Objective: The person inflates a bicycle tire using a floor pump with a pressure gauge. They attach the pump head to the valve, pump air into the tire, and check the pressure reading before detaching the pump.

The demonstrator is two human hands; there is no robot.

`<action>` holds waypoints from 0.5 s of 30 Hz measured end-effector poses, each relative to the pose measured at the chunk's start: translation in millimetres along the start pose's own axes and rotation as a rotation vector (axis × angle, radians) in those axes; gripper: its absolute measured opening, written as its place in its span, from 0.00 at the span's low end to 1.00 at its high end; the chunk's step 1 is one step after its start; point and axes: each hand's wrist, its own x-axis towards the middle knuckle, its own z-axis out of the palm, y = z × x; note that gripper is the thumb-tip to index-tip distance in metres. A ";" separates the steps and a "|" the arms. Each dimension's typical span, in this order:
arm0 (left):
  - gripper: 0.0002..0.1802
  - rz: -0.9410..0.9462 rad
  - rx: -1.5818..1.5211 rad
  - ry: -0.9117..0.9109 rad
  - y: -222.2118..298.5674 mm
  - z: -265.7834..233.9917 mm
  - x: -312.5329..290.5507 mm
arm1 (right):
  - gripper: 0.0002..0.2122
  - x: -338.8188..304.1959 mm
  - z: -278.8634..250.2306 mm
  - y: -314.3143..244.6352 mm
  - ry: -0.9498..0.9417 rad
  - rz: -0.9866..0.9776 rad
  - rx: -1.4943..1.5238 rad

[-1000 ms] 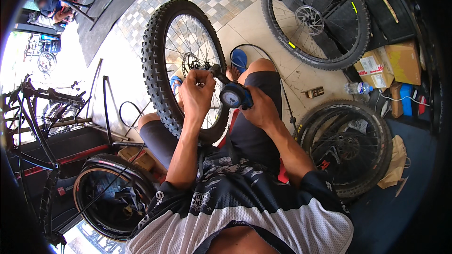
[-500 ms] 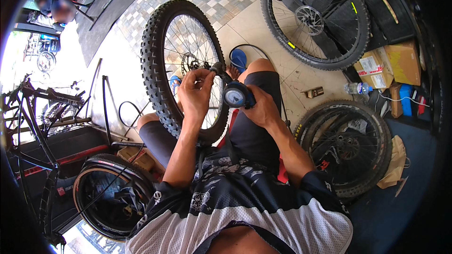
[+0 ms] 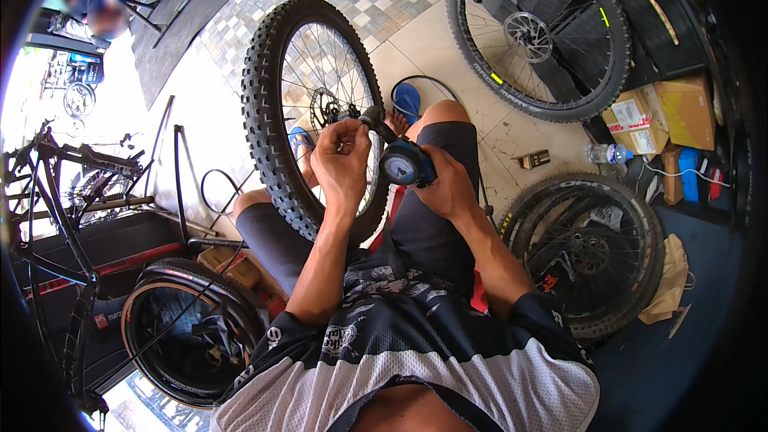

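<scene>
Black knobby rubber is fitted to the mountain-bike wheel (image 3: 266,104), which is stood roughly upright between the person's knees, its brake rotor (image 3: 324,106) exposed at the hub. On the right side of this wheel, a blue-and-black tyre inflator (image 3: 402,166) with a round dial gauge is grasped by the right hand (image 3: 450,184), its body enclosed by the fingers. The left hand (image 3: 342,160) is raised in front of the spokes with fingers curled, the fingertips placed at the inflator's dark end fitting (image 3: 373,118); whether the fitting is gripped or merely touched cannot be told. A blue sandal (image 3: 407,98) is seen on the floor beyond the inflator. At far right, another wheel (image 3: 472,40) is leaned against dark panels; at near right, stacked wheels (image 3: 646,240) are located. On the left, a black bicycle frame (image 3: 68,232) is positioned.
</scene>
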 end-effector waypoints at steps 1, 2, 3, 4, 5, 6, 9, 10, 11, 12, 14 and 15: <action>0.08 -0.007 -0.009 -0.004 -0.1 0.2 -0.3 | 0.25 -0.2 0.4 0.6 0.001 -0.002 -0.002; 0.08 -0.029 -0.013 -0.008 -0.1 0.5 -0.7 | 0.25 -0.5 0.9 1.2 0.004 -0.003 0.003; 0.08 -0.022 -0.030 -0.004 -0.2 1.1 -1.2 | 0.25 -0.7 1.3 1.7 0.006 -0.003 0.009; 0.08 -0.029 -0.040 -0.002 -0.5 2.1 -1.8 | 0.25 -1.0 1.7 2.1 0.009 -0.003 0.014; 0.08 -0.018 -0.058 0.001 -1.2 3.2 -2.3 | 0.25 -1.2 2.0 2.7 0.009 0.001 0.010; 0.07 -0.045 -0.081 -0.004 -2.3 4.4 -2.7 | 0.24 -1.5 2.2 3.2 0.009 0.005 0.005; 0.07 0.007 -0.121 -0.014 -8.7 7.2 -1.6 | 0.25 -2.2 2.4 5.3 0.015 -0.001 0.001; 0.07 0.077 -0.100 -0.018 -11.6 7.2 0.1 | 0.25 -2.3 2.4 6.1 0.025 -0.014 0.004; 0.07 0.142 -0.077 -0.031 -14.6 6.8 2.2 | 0.25 -2.4 2.4 6.9 0.022 -0.005 -0.007; 0.06 0.196 -0.076 -0.045 -17.7 5.8 4.6 | 0.25 -2.4 2.5 7.6 0.024 -0.006 -0.016; 0.06 0.297 -0.069 -0.088 -22.6 3.1 9.8 | 0.26 -1.9 2.5 8.5 0.023 -0.013 -0.018; 0.06 0.308 -0.065 -0.089 -24.0 3.2 10.8 | 0.26 -0.9 2.4 8.5 0.021 -0.019 -0.013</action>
